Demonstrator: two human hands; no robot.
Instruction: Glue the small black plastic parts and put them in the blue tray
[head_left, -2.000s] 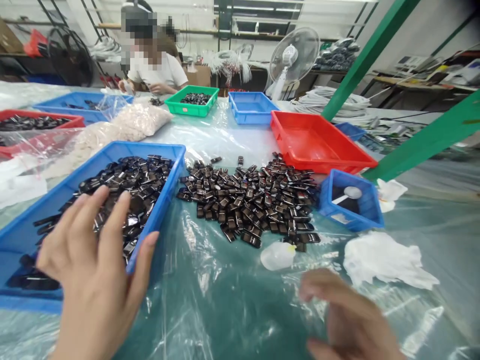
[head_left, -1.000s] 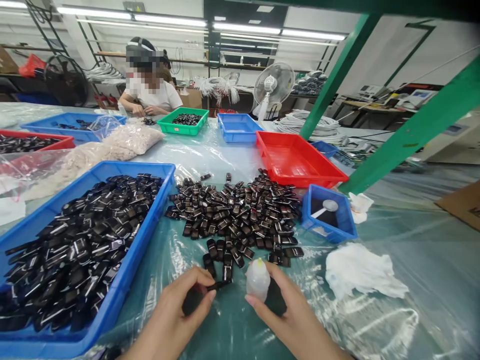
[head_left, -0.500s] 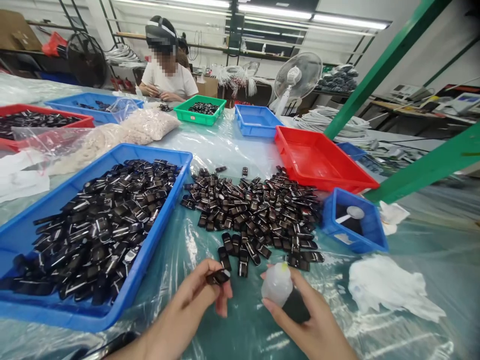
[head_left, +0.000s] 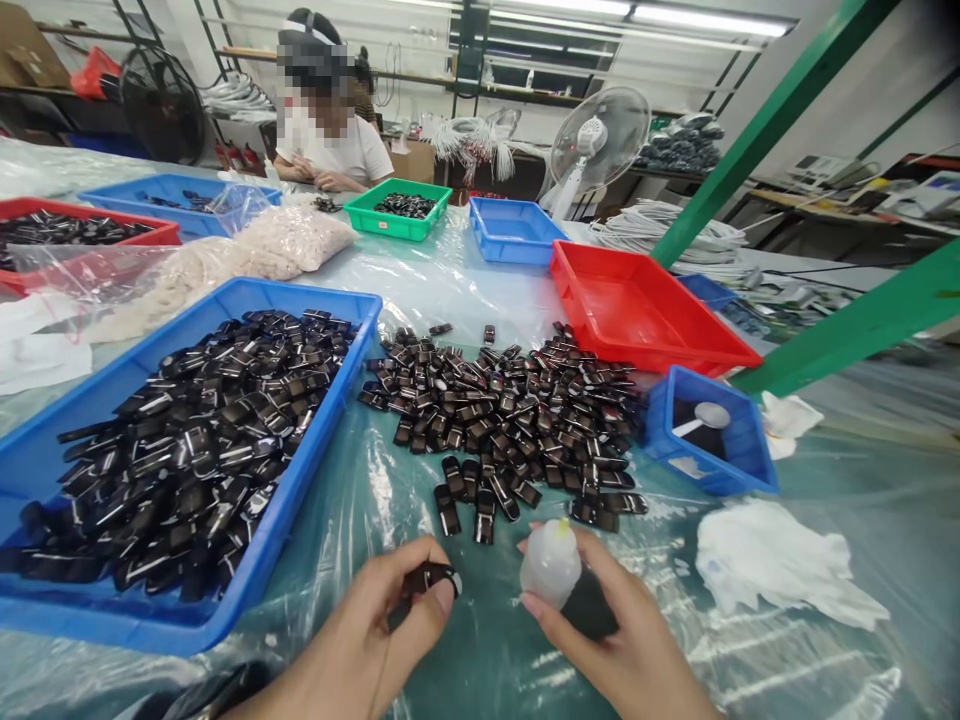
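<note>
Between the thumb and curled fingers of my left hand [head_left: 397, 610] is a small glossy black plastic part [head_left: 433, 577], partly hidden by the fingers. My right hand [head_left: 615, 620] is closed around a small translucent white squeeze bottle [head_left: 551, 565] with a yellowish tip. The bottle is apart from the black part. Just beyond both hands, a loose pile of similar black parts [head_left: 502, 400] is spread over the plastic-covered table. Left of my left hand stands a big blue tray [head_left: 300, 505] heaped with more of these parts.
A small blue bin [head_left: 709, 478] with a white scoop [head_left: 705, 420] stands right of the pile, near a crumpled white cloth [head_left: 784, 565]. Behind are a red tray [head_left: 652, 345], a blue tray [head_left: 517, 250] and a green tray [head_left: 390, 226]. A green post slants at right; a co-worker sits across.
My left thumb has closed over the black part, and the fingers have curled in and turned it slightly. My right hand keeps the bottle in nearly the same place. The view has shifted a little.
</note>
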